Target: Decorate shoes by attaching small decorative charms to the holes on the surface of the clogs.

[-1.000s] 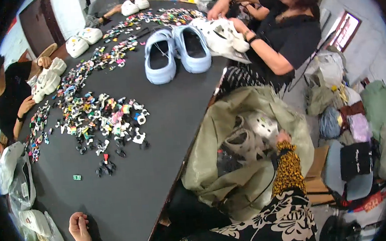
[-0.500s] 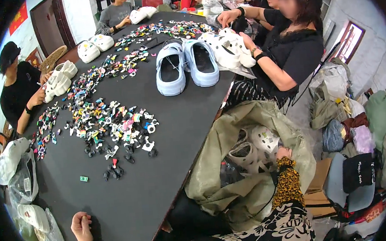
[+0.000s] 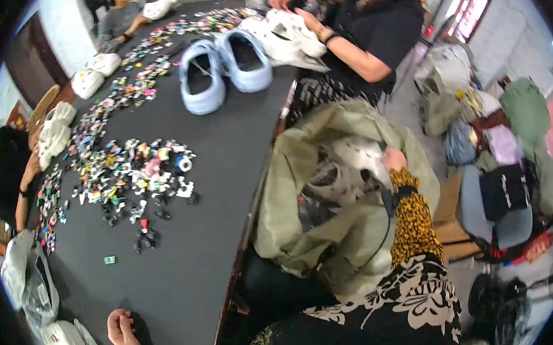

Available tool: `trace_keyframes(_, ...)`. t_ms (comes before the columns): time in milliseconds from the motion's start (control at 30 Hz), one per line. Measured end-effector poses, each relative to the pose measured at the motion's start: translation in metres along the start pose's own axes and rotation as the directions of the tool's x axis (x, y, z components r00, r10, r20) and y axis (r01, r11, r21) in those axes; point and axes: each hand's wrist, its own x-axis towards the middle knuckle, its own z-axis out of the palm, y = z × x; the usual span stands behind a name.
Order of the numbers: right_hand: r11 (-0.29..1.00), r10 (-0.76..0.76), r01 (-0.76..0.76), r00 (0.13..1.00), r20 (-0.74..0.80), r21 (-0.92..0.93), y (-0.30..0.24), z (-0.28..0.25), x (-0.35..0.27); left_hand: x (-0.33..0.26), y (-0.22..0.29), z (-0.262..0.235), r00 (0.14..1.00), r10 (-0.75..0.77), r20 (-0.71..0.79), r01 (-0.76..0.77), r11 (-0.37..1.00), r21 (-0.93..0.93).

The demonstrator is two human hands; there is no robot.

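On the dark table's near part rests my left hand (image 3: 125, 334), its fingers curled in and nothing visible in them. My right hand (image 3: 394, 160) reaches into an open olive-green woven sack (image 3: 278, 191) on my right, its fingers closed at the edge of a white clog (image 3: 357, 155); the fingertips are partly hidden. Below that clog lie more pale clogs (image 3: 329, 185) and dark bundled stuff, blurred. A small green charm (image 3: 109, 260) lies on the table beyond my left hand. Farther off is a heap of colourful shoe charms (image 3: 138, 172).
Two light-blue clogs (image 3: 203, 81) stand near the table's right edge. Co-workers at the left, far end and right handle white clogs (image 3: 286, 37). Bagged clogs (image 3: 63, 338) lie at the left edge. A cardboard box (image 3: 451, 215) and grey chair (image 3: 477, 203) stand right of the sack.
The view has shifted, so the table and sack appear higher and the table things farther left. My right hand has moved a little against the white clog; my left hand stays curled.
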Motion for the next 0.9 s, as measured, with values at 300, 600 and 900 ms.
trace_keyframes(300,0.441,0.142,-0.217,0.975,0.171,0.871,-0.110,-0.161,-0.020,0.006,-0.020,0.003,0.997,0.067,-0.044,-0.068,0.997,-0.029)
trace_keyframes(600,0.002,-0.136,-0.069,0.988,0.068,0.998,-0.216,-0.292,-0.045,-0.002,0.008,-0.005,0.996,-0.075,-0.038,0.072,0.993,-0.092)
trace_keyframes(900,-0.250,-0.378,0.116,0.902,-0.207,0.961,-0.340,-0.378,-0.060,-0.017,0.057,-0.003,0.984,0.023,0.176,0.036,0.946,-0.323)
